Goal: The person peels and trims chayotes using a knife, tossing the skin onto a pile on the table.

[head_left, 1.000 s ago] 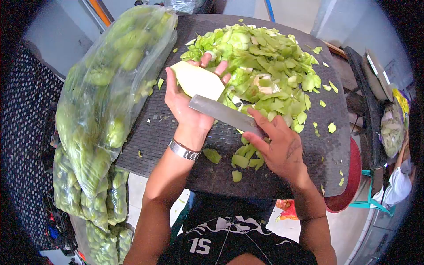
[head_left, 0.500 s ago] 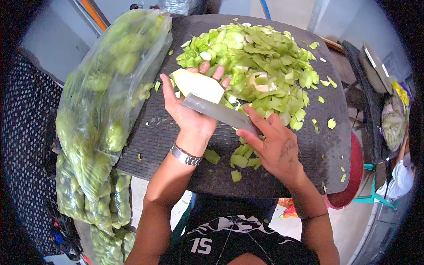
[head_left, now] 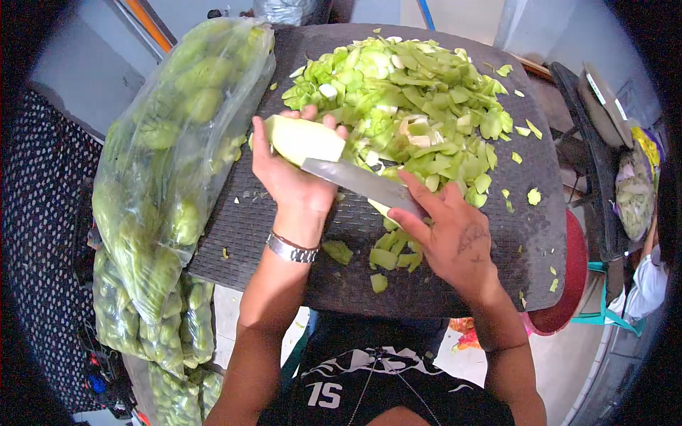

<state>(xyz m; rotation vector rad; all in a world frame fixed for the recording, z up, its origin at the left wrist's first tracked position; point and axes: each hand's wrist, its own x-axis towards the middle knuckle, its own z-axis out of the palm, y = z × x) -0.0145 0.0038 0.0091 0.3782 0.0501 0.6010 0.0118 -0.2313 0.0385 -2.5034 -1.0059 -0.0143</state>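
A pale, peeled piece of vegetable (head_left: 307, 140) rests in my left hand (head_left: 295, 181), palm up with fingers curled round its far side. My right hand (head_left: 455, 234) grips a wide metal knife (head_left: 359, 181) pointing left, its tip against the near edge of the piece. The knife's handle is hidden in my fingers. A light green sliver (head_left: 383, 209) shows beside the blade near my right thumb. Beyond both hands lies a large heap of green peelings (head_left: 426, 92), and a smaller group of peelings (head_left: 391, 252) lies nearer to me.
The dark textured table (head_left: 284, 284) carries a long clear plastic bag of green vegetables (head_left: 170, 142) on its left. More filled bags (head_left: 153, 319) sit below it. A red tub (head_left: 568, 291) is beyond the right edge. A person's arm (head_left: 650, 234) shows at far right.
The peeled piece has turned and tilted in my left hand, which has shifted slightly left. The knife stays in my right hand, and a green sliver now shows beside it.
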